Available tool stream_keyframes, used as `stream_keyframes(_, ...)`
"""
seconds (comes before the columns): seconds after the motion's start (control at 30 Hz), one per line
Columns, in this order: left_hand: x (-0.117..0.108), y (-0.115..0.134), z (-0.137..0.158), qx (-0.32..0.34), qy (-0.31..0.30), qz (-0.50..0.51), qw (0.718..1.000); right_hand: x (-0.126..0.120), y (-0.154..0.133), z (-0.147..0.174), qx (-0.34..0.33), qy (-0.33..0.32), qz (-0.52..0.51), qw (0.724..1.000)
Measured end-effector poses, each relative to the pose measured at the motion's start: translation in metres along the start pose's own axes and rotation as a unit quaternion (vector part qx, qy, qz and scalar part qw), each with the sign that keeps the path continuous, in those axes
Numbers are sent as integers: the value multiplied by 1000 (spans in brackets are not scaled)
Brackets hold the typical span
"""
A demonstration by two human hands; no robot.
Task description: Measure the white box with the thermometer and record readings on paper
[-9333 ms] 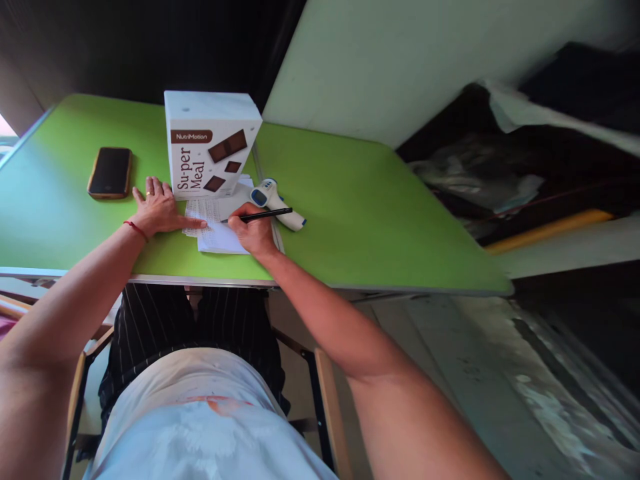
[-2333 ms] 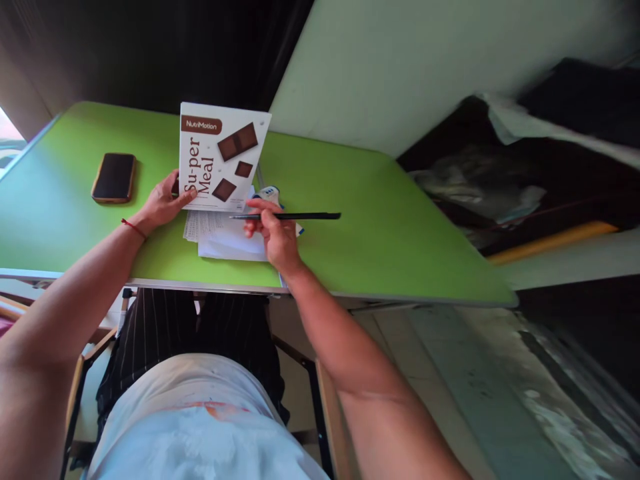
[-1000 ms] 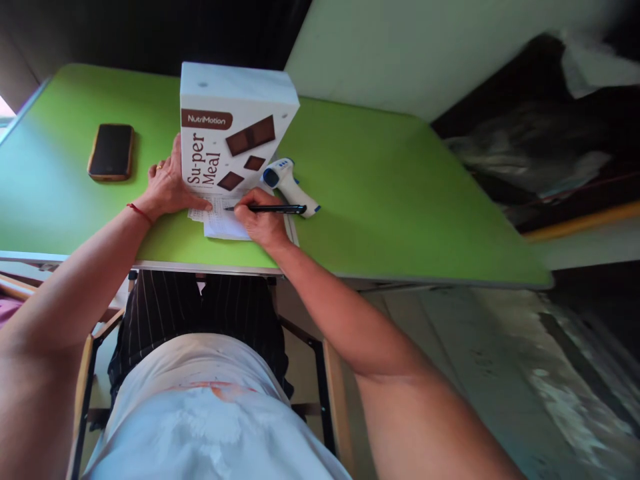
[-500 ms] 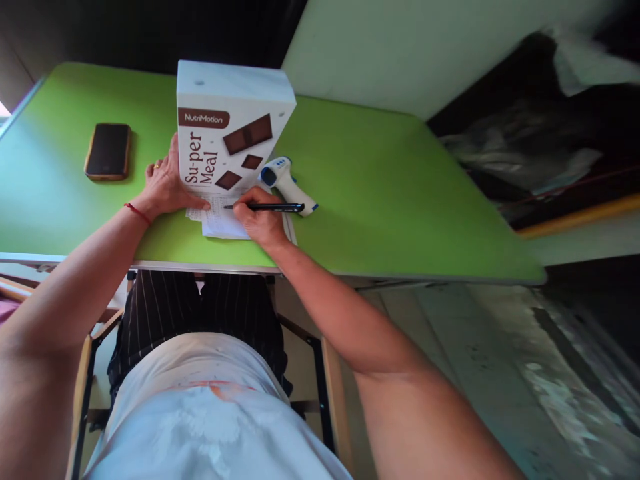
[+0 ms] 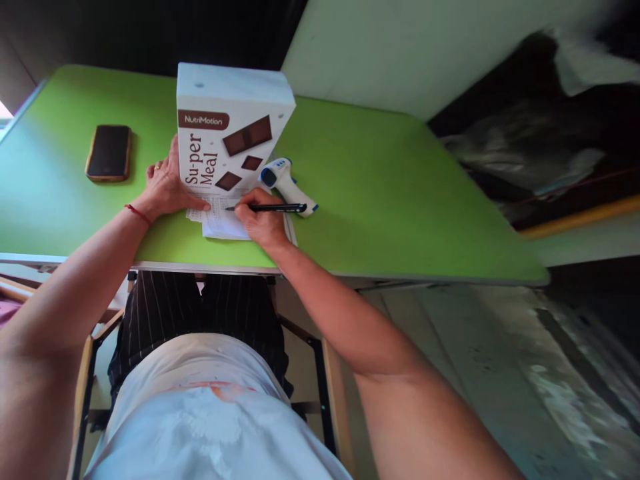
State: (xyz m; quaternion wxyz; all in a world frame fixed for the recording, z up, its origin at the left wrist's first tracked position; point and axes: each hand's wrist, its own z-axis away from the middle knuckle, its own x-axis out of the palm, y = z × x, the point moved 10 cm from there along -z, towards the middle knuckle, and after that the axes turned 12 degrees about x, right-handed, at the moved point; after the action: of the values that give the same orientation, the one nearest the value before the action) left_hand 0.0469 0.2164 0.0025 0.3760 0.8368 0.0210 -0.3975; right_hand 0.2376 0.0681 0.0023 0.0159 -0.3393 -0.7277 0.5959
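Toward the near edge of the green table (image 5: 380, 200), paper (image 5: 225, 228) lies under the thumb of your spread left hand (image 5: 167, 188); your right hand (image 5: 263, 219) pinches the pen (image 5: 280, 208). Box (image 5: 230, 127) stands just beyond: a left-finger nudge could tip it, jogging your writing.

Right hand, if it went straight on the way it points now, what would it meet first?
Most likely the lower front of the white box, which stands just beyond the right hand; the exact gap is hard to judge from this one view.
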Motion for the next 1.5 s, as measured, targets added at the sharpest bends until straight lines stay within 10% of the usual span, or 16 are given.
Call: stream_keyframes(1.5,-4,15,4,-33,-20,-78,996,3,6,-3,26,4,24,999)
